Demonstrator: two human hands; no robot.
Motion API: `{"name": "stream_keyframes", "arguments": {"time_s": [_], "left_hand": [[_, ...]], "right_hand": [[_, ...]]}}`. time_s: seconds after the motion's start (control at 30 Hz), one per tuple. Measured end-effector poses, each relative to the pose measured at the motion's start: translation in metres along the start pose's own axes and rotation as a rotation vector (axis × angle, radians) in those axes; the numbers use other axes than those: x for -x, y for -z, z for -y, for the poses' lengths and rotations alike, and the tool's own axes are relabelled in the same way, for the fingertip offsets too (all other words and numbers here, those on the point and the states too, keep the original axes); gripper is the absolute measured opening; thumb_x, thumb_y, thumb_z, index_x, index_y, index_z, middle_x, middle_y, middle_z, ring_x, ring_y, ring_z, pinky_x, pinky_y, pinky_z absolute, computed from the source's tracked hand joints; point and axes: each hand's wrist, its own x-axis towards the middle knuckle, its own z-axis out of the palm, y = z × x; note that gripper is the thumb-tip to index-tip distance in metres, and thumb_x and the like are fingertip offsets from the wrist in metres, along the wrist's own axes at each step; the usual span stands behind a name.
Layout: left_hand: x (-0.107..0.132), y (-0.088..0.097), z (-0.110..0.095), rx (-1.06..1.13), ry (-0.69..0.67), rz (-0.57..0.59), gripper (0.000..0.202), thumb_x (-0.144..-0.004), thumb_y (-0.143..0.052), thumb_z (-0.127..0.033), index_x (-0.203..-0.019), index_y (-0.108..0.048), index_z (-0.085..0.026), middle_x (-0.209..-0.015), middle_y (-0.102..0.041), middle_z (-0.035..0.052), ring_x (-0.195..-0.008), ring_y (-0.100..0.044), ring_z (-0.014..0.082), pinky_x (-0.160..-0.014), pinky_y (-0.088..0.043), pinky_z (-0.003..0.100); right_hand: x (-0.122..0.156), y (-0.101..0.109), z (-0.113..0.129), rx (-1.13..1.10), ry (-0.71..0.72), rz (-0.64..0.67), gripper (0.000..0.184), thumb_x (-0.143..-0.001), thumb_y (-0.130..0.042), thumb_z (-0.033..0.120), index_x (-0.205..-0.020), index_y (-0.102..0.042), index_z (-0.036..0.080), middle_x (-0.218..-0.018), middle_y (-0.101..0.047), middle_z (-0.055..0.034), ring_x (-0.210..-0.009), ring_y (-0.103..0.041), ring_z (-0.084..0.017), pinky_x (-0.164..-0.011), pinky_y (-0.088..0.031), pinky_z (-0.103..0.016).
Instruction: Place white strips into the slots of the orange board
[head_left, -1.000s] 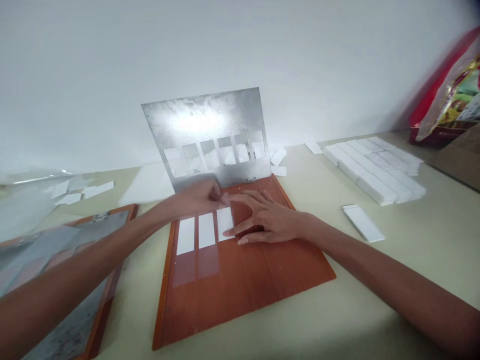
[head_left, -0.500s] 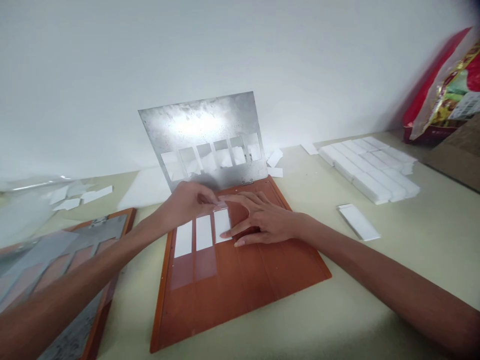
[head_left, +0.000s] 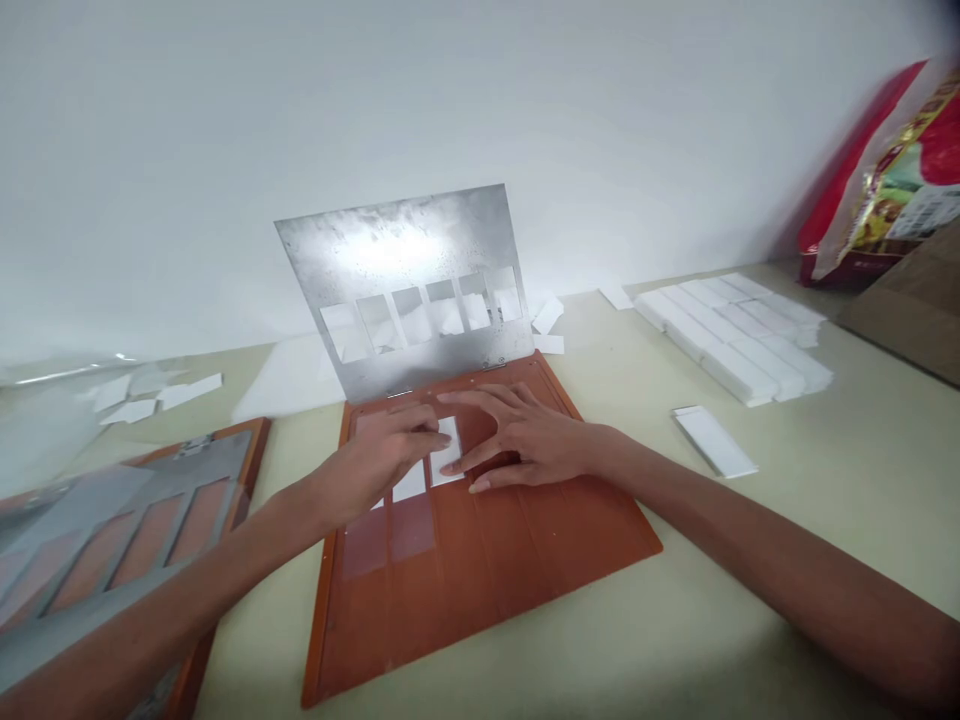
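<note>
An orange-brown board lies in front of me, with a metal plate standing raised along its far edge. Three white cards lie side by side on the board; the rightmost white card sits between my hands. My left hand is closed at this card's left edge, its fingertips pressed together; whatever they pinch is hidden. It partly covers the other two cards. My right hand rests spread on the board, with fingertips touching the rightmost card. Clear film pieces extend below the two left cards.
A second frame with a slotted metal plate is at left. Stacked white cards lie at right, near a single small stack. Paper scraps and plastic are at far left. A red bag and cardboard stand at far right.
My left hand has moved down from the top edge of the rightmost card to its left side, now covering part of the other cards. My right hand has stayed in place.
</note>
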Motion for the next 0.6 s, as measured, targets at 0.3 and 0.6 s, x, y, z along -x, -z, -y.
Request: {"name": "stream_keyframes", "arguments": {"time_s": [0.3,0.6], "left_hand": [[0.005,-0.0028,0.0037,-0.033,-0.016,0.044,0.026,-0.098,-0.044,-0.01,-0.111,-0.066,-0.017,-0.103,-0.061,0.0075,-0.093,-0.055,0.0178,-0.076,-0.043,0.032],[0.0057,0.0013,0.0015,-0.005,-0.026,0.078,0.032,-0.095,-0.045,-0.006,-0.117,-0.064,-0.018,-0.108,-0.062,0.0078,-0.096,-0.058,0.0181,-0.078,-0.047,0.031]], "right_hand": [[0.0001,-0.0019,-0.0025,-0.007,0.005,0.005,0.035,-0.098,-0.049,0.059,-0.129,-0.062,0.05,-0.164,-0.016,0.003,-0.144,-0.025,-0.03,-0.111,-0.025,-0.052],[-0.0012,0.0019,-0.0006,0.02,0.034,-0.008,0.033,-0.098,-0.052,0.056,-0.129,-0.062,0.049,-0.163,-0.02,0.0036,-0.141,-0.031,-0.027,-0.109,-0.028,-0.048]]}}
